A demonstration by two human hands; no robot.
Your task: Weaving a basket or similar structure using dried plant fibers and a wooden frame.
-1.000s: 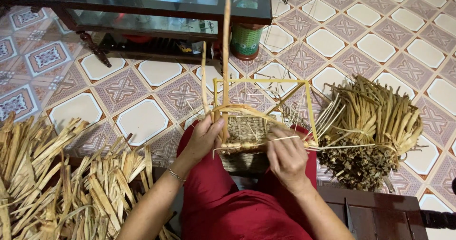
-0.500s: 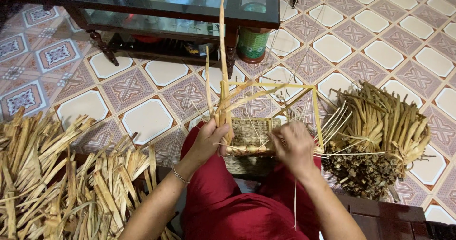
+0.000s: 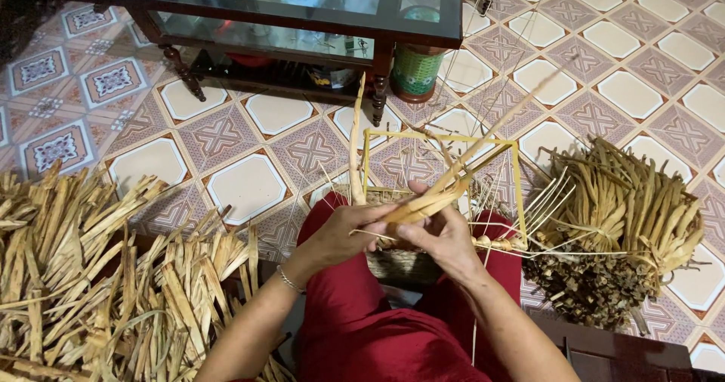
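Dried fibre strand, flat, pale, both hands pinching

The strip pinched between the left hand and the right hand looks like dried plant fibre, pale tan, matt and slightly ribbed. The half-woven basket under the hands is the same fibre, coarse and knotty, braced by a thin frame of smooth yellowish cane. The heap of dry strips is papery, flat and dull straw-coloured. The bundle of stalks is greener, stiff, with dark rough ends. The trousers are soft matt red cloth. The floor tiles are glossy glazed ceramic. The low table has a reflective glass top on dark varnished wood.
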